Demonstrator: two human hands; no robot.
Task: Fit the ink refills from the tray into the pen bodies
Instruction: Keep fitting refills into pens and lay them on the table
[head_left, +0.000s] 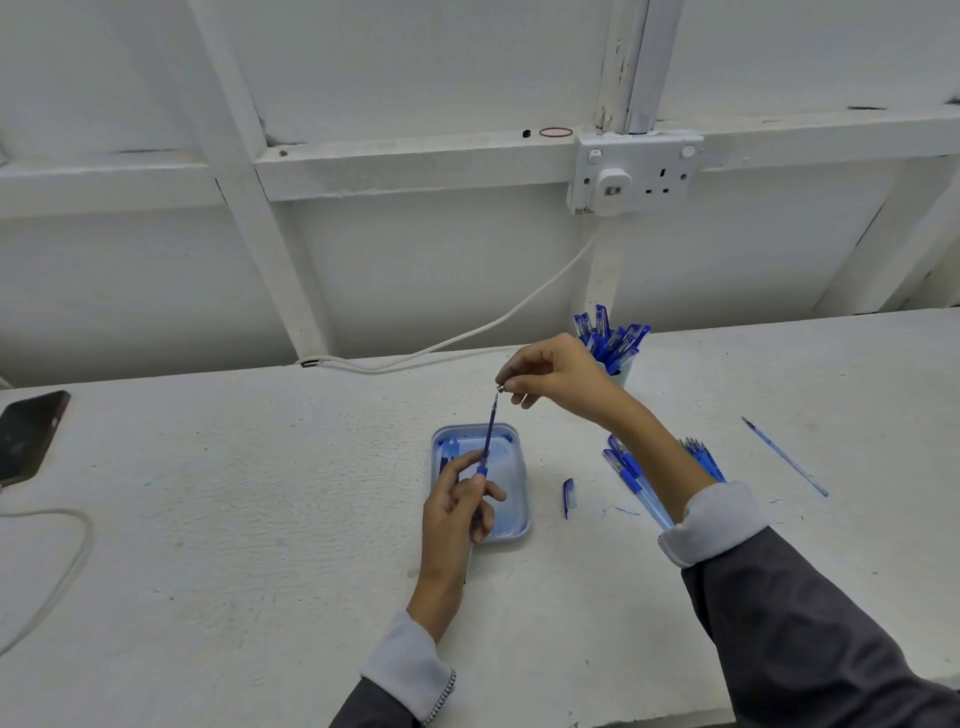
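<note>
Two narrow grips: left hand (460, 501) pinches the ink refill (490, 434) low down, right hand (556, 374) pinches a small metal tip (501, 387). Light and probably bendy; hold it low.

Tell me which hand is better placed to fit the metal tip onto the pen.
Right. The right hand pinches the metal tip just above the pen's point, while the left hand grips the pen lower down, over the tray.

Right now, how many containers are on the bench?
2. A shallow tray at centre, below the left hand holding a pen; a white cup of blue pens behind the right hand pinching a pen tip. None other shows.
</note>
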